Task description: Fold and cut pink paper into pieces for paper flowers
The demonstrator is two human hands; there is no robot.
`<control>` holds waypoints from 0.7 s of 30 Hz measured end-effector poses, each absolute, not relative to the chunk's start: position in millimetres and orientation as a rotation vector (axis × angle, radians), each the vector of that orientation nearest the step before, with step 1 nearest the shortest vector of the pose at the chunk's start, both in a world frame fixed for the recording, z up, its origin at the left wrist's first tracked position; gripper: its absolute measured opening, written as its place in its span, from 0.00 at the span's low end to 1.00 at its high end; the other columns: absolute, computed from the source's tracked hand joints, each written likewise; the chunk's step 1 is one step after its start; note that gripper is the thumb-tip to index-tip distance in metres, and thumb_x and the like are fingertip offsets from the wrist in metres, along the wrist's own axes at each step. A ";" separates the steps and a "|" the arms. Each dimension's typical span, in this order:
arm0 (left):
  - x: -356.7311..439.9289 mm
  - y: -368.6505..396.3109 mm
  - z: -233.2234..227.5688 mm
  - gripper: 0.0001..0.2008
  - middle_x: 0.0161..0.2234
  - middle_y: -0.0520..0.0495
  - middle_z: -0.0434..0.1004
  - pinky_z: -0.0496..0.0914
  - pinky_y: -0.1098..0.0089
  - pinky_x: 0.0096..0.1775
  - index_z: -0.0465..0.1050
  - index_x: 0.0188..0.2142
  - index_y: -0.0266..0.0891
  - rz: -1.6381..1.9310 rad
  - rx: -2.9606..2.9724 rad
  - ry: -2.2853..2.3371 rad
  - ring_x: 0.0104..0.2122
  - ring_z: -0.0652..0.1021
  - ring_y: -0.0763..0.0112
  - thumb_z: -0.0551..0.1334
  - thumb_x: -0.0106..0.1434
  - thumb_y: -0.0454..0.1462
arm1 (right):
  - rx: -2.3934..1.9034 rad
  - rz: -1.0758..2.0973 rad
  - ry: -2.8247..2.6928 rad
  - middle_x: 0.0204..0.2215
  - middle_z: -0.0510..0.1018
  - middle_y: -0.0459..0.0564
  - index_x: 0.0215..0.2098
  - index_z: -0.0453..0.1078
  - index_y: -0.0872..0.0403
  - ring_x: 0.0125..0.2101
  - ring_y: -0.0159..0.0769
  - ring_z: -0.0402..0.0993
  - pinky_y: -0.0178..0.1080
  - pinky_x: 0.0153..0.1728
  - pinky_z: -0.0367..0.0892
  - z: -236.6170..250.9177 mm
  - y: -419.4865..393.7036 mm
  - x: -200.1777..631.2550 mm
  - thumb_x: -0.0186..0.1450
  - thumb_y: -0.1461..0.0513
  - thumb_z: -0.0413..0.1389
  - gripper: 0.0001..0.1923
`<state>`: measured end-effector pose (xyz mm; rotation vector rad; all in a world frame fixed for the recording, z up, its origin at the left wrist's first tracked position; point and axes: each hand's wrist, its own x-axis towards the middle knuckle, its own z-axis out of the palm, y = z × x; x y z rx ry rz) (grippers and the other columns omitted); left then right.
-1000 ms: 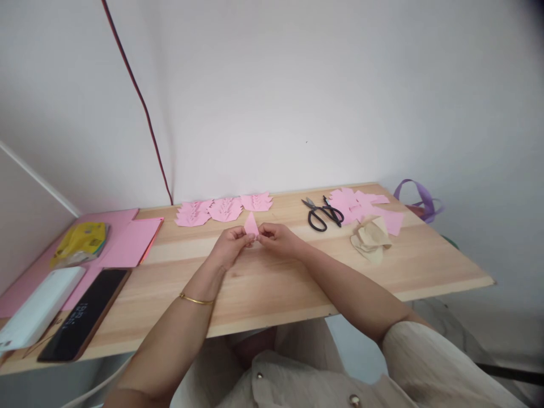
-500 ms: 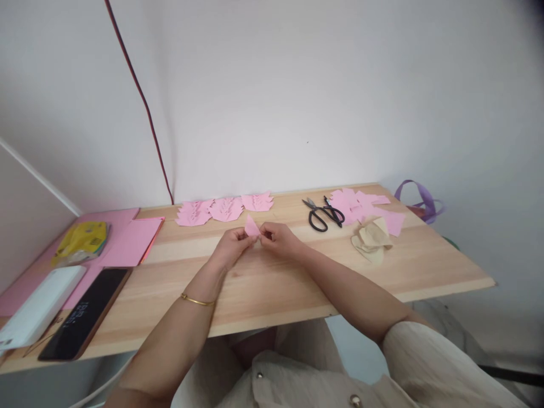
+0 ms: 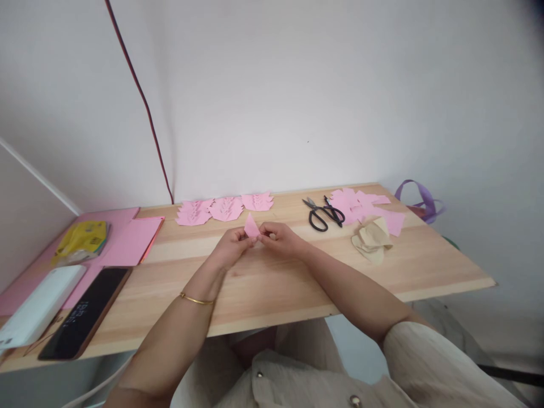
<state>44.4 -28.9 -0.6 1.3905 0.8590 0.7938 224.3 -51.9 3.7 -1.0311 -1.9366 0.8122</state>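
At the near edge of a pale wooden bench (image 3: pixel 263 294), a person's two forearms converge on a small folded piece of pink paper (image 3: pixel 251 226). The left hand (image 3: pixel 232 247), a thin gold bangle (image 3: pixel 196 300) on its wrist, and the right hand (image 3: pixel 280 238) meet at the paper's lower end, each grip pinched together on it from its own side. The paper sits just above the fingertips, its long axis running up and slightly away from the person, the pointed tip leaning toward the wall; neither hand is clearly the nearer, both touching it at the base.

To the left, near the bench's front corner, lie a white slab-shaped device (image 3: pixel 40 306) and a dark phone (image 3: pixel 85 320) whose screen shows pale digits too small and skewed to read. Beyond them rest a yellow packet (image 3: pixel 80 241) with print that cannot be made out and a stack of pink sheets (image 3: pixel 131 241).

Farther back, a row of three cut pink paper shapes (image 3: pixel 225 208) lines the wall side of the bench, well apart from the hands. To the right lie black-handled scissors (image 3: pixel 323 214), pink offcuts (image 3: pixel 365 207) and crumpled tan paper (image 3: pixel 372 239). A purple ribbon loop (image 3: pixel 419 198) shows past the far right corner, and a dark red cord (image 3: pixel 140 102) runs up the white wall. No brand or label is legible anywhere.
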 end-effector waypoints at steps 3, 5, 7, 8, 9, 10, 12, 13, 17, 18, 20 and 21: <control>43.5 -28.3 -0.2 0.14 0.28 0.46 0.75 0.65 0.71 0.34 0.75 0.33 0.33 0.807 1.339 0.821 0.27 0.72 0.73 0.68 0.48 0.39 | -1.013 0.863 -1.937 0.24 0.66 0.45 0.27 0.65 0.56 0.26 0.29 0.59 0.32 0.28 0.57 4.4 -51.2 226.6 0.63 0.54 0.50 0.14; 43.0 -28.1 0.7 0.14 0.28 0.47 0.75 0.65 0.71 0.33 0.75 0.32 0.33 0.818 1.305 0.823 0.27 0.71 0.73 0.69 0.47 0.39 | -0.996 0.893 -1.936 0.24 0.67 0.45 0.28 0.66 0.56 0.26 0.29 0.59 0.32 0.29 0.58 6.4 -51.6 227.4 0.63 0.52 0.50 0.15; 41.9 -27.9 1.8 0.13 0.25 0.49 0.74 0.64 0.72 0.31 0.75 0.30 0.33 0.827 1.293 0.833 0.25 0.71 0.74 0.70 0.46 0.39 | -0.977 0.913 -1.935 0.24 0.67 0.45 0.29 0.66 0.56 0.26 0.29 0.60 0.33 0.30 0.58 9.4 -52.4 228.0 0.63 0.51 0.49 0.16; 41.2 -27.6 2.1 0.12 0.24 0.49 0.73 0.63 0.72 0.31 0.75 0.29 0.34 0.827 1.292 0.840 0.24 0.70 0.75 0.70 0.46 0.38 | -0.968 0.919 -1.936 0.25 0.67 0.45 0.29 0.67 0.56 0.27 0.29 0.60 0.33 0.30 0.58 10.9 -52.8 228.1 0.63 0.51 0.49 0.17; 40.4 -27.2 2.2 0.12 0.23 0.50 0.73 0.63 0.72 0.30 0.75 0.28 0.34 0.822 1.290 0.845 0.24 0.70 0.75 0.70 0.45 0.38 | -0.960 0.923 -1.938 0.25 0.68 0.45 0.28 0.67 0.55 0.27 0.29 0.61 0.33 0.30 0.58 12.2 -53.2 228.2 0.63 0.51 0.50 0.17; 39.6 -26.7 2.0 0.12 0.22 0.50 0.73 0.63 0.73 0.29 0.75 0.28 0.34 0.809 1.286 0.848 0.23 0.70 0.76 0.70 0.45 0.38 | -0.954 0.926 -1.941 0.25 0.68 0.45 0.28 0.66 0.55 0.27 0.29 0.61 0.33 0.30 0.58 13.1 -53.4 228.3 0.63 0.51 0.50 0.17; 38.8 -25.5 0.8 0.11 0.22 0.50 0.72 0.63 0.73 0.29 0.75 0.27 0.33 0.781 1.268 0.846 0.23 0.70 0.76 0.70 0.45 0.37 | -0.948 0.923 -1.945 0.25 0.68 0.45 0.28 0.66 0.55 0.27 0.29 0.61 0.33 0.30 0.58 13.3 -53.1 228.4 0.62 0.51 0.50 0.16; 38.8 -24.9 0.0 0.11 0.22 0.50 0.72 0.63 0.73 0.29 0.75 0.27 0.33 0.773 1.257 0.838 0.23 0.70 0.76 0.70 0.45 0.37 | -0.953 0.918 -1.944 0.25 0.68 0.45 0.27 0.66 0.55 0.26 0.29 0.61 0.33 0.30 0.57 12.6 -52.6 228.4 0.62 0.51 0.50 0.16; 41.6 -23.1 -2.2 0.11 0.22 0.51 0.71 0.65 0.72 0.31 0.74 0.26 0.34 0.828 1.193 0.828 0.23 0.70 0.77 0.70 0.46 0.39 | -1.044 0.858 -1.896 0.21 0.63 0.43 0.24 0.63 0.55 0.24 0.28 0.57 0.32 0.28 0.55 6.5 -49.4 228.9 0.62 0.53 0.51 0.15; 42.4 -22.8 -1.9 0.11 0.22 0.52 0.71 0.66 0.72 0.32 0.74 0.26 0.35 0.855 1.174 0.838 0.23 0.70 0.77 0.70 0.46 0.40 | -1.068 0.848 -1.886 0.21 0.62 0.42 0.24 0.62 0.55 0.24 0.28 0.57 0.32 0.27 0.55 4.9 -48.6 229.0 0.62 0.54 0.51 0.14; 43.2 -22.4 -0.4 0.11 0.20 0.53 0.69 0.66 0.72 0.32 0.73 0.25 0.35 0.916 1.150 0.862 0.22 0.69 0.78 0.69 0.46 0.40 | -1.098 0.849 -1.878 0.21 0.61 0.42 0.24 0.61 0.55 0.24 0.28 0.56 0.32 0.27 0.54 2.5 -47.7 229.2 0.61 0.54 0.51 0.14; 43.3 -22.2 0.7 0.11 0.20 0.54 0.69 0.66 0.72 0.32 0.72 0.24 0.36 0.943 1.151 0.871 0.22 0.69 0.78 0.69 0.46 0.40 | -1.103 0.858 -1.874 0.21 0.61 0.42 0.23 0.61 0.55 0.24 0.28 0.56 0.32 0.27 0.54 1.8 -47.5 229.2 0.61 0.54 0.51 0.14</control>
